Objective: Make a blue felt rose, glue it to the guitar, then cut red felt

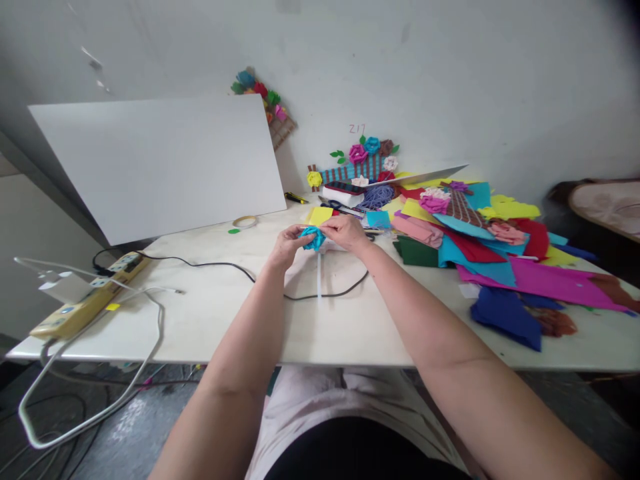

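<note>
A bright blue crepe-paper flower [313,239] is held up over the white table, between my two hands. My left hand [288,246] is closed on its left side, with the thumb pressed against the petals. The fingers of my right hand [347,233] pinch at its upper right edge; the exact spot between the fingertips is too small to make out. Below the flower a translucent white rod [319,277], like a glue stick, points toward me; its far end is hidden. Yellow paper [320,215] lies just beyond my hands.
Coloured crepe paper [487,247] is heaped at the right. A power strip [85,300] with cables lies at the left, and a black cord [240,267] crosses the table. A white board [165,167] leans on the wall; a tape roll [245,222] lies before it.
</note>
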Demonstrator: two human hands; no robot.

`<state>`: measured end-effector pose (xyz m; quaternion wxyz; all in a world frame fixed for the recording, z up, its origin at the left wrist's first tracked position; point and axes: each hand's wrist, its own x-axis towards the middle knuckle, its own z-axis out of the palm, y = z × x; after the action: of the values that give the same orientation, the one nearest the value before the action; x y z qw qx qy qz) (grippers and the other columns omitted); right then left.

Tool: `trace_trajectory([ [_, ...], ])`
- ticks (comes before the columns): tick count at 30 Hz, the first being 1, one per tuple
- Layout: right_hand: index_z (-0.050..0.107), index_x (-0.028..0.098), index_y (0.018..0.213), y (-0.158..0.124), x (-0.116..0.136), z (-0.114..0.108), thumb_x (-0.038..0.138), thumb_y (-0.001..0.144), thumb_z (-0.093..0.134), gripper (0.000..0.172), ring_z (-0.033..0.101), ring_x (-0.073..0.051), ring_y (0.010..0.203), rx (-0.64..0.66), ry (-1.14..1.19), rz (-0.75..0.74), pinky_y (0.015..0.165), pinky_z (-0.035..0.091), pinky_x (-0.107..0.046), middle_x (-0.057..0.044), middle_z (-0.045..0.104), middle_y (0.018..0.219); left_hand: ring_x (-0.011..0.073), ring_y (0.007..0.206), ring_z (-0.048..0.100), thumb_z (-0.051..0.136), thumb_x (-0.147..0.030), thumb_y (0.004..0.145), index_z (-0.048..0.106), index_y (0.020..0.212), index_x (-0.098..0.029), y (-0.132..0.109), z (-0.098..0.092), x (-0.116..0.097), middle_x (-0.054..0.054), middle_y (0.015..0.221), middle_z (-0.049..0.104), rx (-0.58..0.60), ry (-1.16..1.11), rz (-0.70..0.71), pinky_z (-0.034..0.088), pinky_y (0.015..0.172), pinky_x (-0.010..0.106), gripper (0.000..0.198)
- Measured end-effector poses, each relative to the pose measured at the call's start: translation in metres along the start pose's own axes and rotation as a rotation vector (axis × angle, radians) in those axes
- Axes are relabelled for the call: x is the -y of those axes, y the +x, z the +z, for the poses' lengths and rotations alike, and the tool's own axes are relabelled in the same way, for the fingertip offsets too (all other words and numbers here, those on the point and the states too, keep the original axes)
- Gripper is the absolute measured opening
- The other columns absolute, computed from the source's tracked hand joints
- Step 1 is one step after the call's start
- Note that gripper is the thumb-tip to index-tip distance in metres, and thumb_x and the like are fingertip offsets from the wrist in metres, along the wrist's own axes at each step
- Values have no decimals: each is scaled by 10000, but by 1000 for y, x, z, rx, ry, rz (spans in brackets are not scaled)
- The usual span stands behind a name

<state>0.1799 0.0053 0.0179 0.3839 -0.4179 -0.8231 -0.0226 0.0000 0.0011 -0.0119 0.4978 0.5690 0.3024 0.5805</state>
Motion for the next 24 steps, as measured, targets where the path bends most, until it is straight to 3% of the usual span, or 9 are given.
trace_trajectory([
  [14,694,168,592,-3,-3,-4,464,848,512,432,533,-124,572,-6,-146,46,539,272,-251,-43,663,598,104,566,537,828,-322,513,691,792,-149,-1,0,0,17,665,647,7,15,0,411,541,245,356],
  [19,742,182,702,-2,-6,-7,438,901,407,466,604,-155,663,74,-118,138,570,314,-254,-60,705,688,105,575,545,825,-323,528,702,809,-152,1,-2,1,24,682,658,7,26,14,413,544,244,351],
  [24,750,179,724,-3,-8,-14,380,890,418,423,634,-186,754,140,-230,216,612,339,-265,-86,721,751,108,579,563,825,-307,531,699,809,-146,0,-1,0,34,703,675,2,17,19,433,555,247,345],
])
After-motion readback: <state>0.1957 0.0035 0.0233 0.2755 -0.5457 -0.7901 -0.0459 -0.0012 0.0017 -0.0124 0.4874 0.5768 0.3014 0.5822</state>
